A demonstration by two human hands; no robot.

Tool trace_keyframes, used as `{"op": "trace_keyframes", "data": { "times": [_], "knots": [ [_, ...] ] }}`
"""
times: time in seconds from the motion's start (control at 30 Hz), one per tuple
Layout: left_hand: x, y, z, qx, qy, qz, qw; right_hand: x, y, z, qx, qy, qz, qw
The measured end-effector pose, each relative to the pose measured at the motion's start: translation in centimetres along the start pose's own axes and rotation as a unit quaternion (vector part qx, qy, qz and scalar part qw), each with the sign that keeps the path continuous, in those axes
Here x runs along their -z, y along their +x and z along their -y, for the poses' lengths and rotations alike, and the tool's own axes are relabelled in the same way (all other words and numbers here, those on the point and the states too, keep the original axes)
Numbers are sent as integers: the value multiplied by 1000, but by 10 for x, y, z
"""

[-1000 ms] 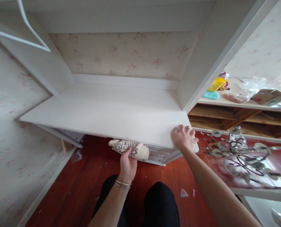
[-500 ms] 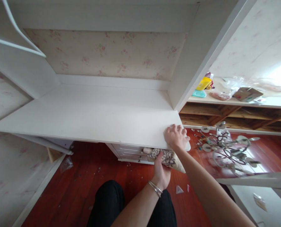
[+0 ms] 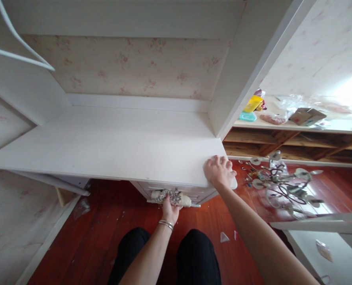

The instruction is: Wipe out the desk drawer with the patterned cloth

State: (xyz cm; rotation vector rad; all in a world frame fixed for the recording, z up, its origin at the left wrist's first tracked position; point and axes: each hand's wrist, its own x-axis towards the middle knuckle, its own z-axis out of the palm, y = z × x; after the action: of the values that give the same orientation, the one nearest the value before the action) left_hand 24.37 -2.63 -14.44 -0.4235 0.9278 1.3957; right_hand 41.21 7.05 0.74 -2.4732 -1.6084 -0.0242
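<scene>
My left hand (image 3: 170, 213), with bracelets at the wrist, is closed around a rolled-up cream cloth with a dark pattern (image 3: 173, 196). The roll lies crosswise in front of the white drawers (image 3: 198, 191), below the desk's front edge; whether it touches them I cannot tell. My right hand (image 3: 220, 171) rests on the right front corner of the white desk (image 3: 113, 146), palm down, its fingers apart and slightly bent.
A chandelier (image 3: 288, 186) lies on the red wooden floor (image 3: 105, 229) at the right. Beyond it, a low shelf unit (image 3: 294, 142) carries bags and a cardboard box (image 3: 308, 116). A white cable (image 3: 24, 43) hangs at upper left. Small scraps litter the floor.
My left hand has carried the cloth roll left and slightly down along the drawer fronts, and the roll now lies more level. My right hand stays on the desk corner.
</scene>
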Motion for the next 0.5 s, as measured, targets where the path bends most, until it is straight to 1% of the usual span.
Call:
{"op": "trace_keyframes", "data": {
  "times": [0.07,0.13,0.23,0.3,0.4,0.47,0.5],
  "knots": [
    [5,0,-27,-30,-3,-14,999,0,0,0,2,5,4,1000],
    [7,-8,-52,-62,-7,-17,998,0,-1,-1,2,9,8,1000],
    [5,-30,-84,-99,-9,-10,995,0,-2,-1,1,7,7,1000],
    [0,-50,-99,-112,-9,9,994,-1,-3,-1,0,5,5,1000],
    [-12,-81,-106,-122,-16,63,990,-1,-3,-1,1,5,1,1000],
    [-20,-97,-99,-109,-22,89,990,-1,-3,-1,0,6,2,1000],
    [-25,-103,-93,-91,-22,96,991,-1,-3,0,-1,6,4,1000]
  ]
}}
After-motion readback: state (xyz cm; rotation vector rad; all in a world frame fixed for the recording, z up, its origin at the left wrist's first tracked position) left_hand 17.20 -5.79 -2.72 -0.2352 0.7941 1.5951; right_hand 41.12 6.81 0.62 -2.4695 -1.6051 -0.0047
